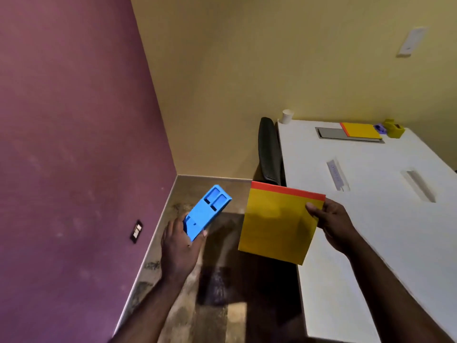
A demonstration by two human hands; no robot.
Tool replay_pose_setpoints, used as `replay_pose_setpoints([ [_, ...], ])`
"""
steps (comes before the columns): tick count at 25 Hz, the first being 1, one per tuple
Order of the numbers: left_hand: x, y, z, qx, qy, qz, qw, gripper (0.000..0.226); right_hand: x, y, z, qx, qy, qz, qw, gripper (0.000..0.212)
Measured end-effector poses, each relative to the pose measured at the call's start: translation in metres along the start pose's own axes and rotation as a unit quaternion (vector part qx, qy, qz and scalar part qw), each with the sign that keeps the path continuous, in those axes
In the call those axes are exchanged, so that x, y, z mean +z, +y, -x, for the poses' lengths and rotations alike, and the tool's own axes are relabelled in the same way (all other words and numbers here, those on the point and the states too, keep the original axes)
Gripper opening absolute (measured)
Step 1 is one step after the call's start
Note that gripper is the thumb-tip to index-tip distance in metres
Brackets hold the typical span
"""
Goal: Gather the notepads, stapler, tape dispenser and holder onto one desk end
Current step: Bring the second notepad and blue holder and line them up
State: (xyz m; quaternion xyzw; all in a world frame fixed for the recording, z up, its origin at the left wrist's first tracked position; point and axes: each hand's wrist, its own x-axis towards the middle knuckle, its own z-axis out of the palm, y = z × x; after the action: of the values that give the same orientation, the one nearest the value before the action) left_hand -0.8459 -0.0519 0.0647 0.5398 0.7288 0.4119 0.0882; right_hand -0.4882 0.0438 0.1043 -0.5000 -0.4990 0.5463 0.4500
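Note:
My left hand (pixel 178 246) grips a blue plastic holder (pixel 207 211) with rectangular slots, held tilted over the floor left of the desk. My right hand (pixel 330 221) pinches the right edge of a yellow notepad with an orange top strip (pixel 277 221), held at the white desk's (pixel 385 219) left edge. At the far end of the desk lie another yellow notepad (pixel 361 130), a small purple item (pixel 380 128) and a yellow-green tape dispenser (pixel 395 128), close together.
A black chair back (pixel 269 149) stands against the desk's left side. A white paper cup (pixel 287 116) sits on the far left corner. A grey cable tray (pixel 331 133) and two slots are set into the desktop. Purple wall at left, wooden floor below.

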Motion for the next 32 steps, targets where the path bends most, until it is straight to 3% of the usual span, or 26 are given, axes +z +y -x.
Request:
replay_pose_setpoints([
  [4,-0.015,-0.008,-0.045,0.004,0.065,0.011,0.998,0.059,0.045,-0.036,-0.043,-0.035,-0.028,-0.024,0.999,0.035],
  [13,0.036,-0.007,-0.199,0.033,0.073,0.055,0.995,0.062,0.064,-0.073,-0.196,-0.082,0.008,-0.086,0.993,0.019],
  [21,0.093,0.003,-0.33,0.044,0.037,0.063,0.996,0.064,0.054,-0.103,-0.323,-0.112,0.076,-0.094,0.986,0.019],
  [32,0.221,0.004,-0.536,0.132,-0.097,0.097,0.982,0.064,0.046,-0.114,-0.469,-0.119,0.229,-0.127,0.958,0.015],
])
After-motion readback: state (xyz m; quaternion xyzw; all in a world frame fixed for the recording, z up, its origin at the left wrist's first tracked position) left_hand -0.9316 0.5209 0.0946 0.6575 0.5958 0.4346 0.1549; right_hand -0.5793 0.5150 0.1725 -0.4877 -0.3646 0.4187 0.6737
